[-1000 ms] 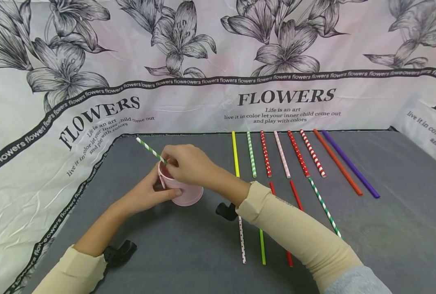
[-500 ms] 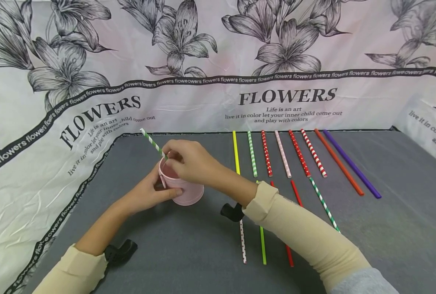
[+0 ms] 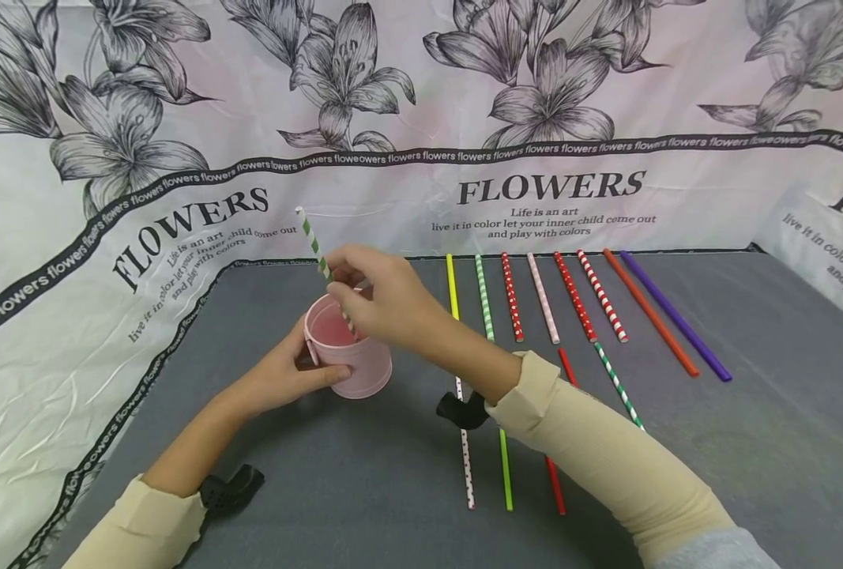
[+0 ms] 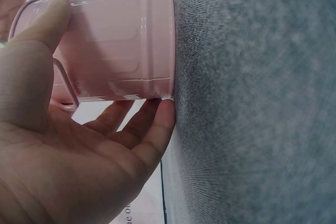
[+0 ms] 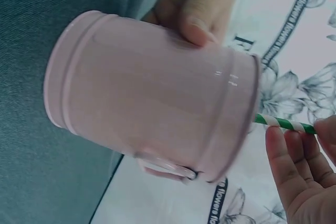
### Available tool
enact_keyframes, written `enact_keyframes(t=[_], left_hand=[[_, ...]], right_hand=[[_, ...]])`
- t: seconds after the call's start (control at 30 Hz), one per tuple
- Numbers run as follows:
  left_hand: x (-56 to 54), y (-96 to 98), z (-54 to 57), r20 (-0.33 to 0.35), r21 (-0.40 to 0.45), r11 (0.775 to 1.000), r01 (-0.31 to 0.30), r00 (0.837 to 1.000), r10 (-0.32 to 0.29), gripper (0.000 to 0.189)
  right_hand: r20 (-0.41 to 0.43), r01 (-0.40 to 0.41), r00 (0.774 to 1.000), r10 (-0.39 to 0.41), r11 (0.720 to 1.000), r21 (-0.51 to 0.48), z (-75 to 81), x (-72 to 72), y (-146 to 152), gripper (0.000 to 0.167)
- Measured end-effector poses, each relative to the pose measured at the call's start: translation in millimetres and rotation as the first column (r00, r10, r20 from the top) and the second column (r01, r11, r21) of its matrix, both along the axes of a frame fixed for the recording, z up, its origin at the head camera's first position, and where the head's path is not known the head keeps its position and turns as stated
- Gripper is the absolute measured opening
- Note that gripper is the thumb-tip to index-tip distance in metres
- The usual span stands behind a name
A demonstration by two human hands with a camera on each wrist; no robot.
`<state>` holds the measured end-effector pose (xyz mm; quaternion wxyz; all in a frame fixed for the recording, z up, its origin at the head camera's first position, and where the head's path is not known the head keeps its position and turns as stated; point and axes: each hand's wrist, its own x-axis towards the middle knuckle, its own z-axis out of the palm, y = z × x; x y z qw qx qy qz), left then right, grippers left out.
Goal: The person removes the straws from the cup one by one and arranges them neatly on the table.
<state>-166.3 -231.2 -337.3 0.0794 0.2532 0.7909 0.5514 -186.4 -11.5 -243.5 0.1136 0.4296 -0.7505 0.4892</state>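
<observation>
A small pink metal bucket (image 3: 366,374) with side handles stands upright on the grey tabletop, left of centre in the head view. My left hand (image 3: 284,378) holds it from the left, thumb across the front and fingers behind; the left wrist view has this hand (image 4: 79,145) with fingertips low near the base. Over the rim, my right hand (image 3: 385,299) pinches a green-and-white striped paper straw (image 3: 313,241) between thumb and fingers. The straw's lower end reaches down into the bucket, and its upper end leans left. In the right wrist view the pinching fingers (image 5: 289,156) are just beyond the rim.
To the right lie several straws in rows, among them a yellow one (image 3: 453,284), a red-and-white striped one (image 3: 602,296), an orange one (image 3: 652,314) and a purple one (image 3: 677,316). My right forearm covers parts of the front row. A flower-print cloth (image 3: 364,201) rises behind the table.
My right hand has risen slightly and moved a little right, turning the straw from a strong leftward slant to a steeper angle. The left hand and the bucket stay in place.
</observation>
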Motion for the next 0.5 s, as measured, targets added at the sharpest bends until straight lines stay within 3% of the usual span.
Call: enact_keyframes(t=[0.2, 0.5], left_hand=[[0.2, -0.4, 0.1, -0.014, 0.007, 1.000, 0.005, 1.000, -0.005, 0.088], [0.2, 1.1, -0.9, -0.031, -0.001, 1.000, -0.016, 0.999, 0.016, 0.086]], right_hand=[[0.001, 0.004, 1.000, -0.004, 0.997, -0.083, 10.6, 3.4, 12, 0.019], [-0.052, 0.044, 0.997, -0.051, 0.992, -0.116, 23.0, 7.0, 35, 0.021]])
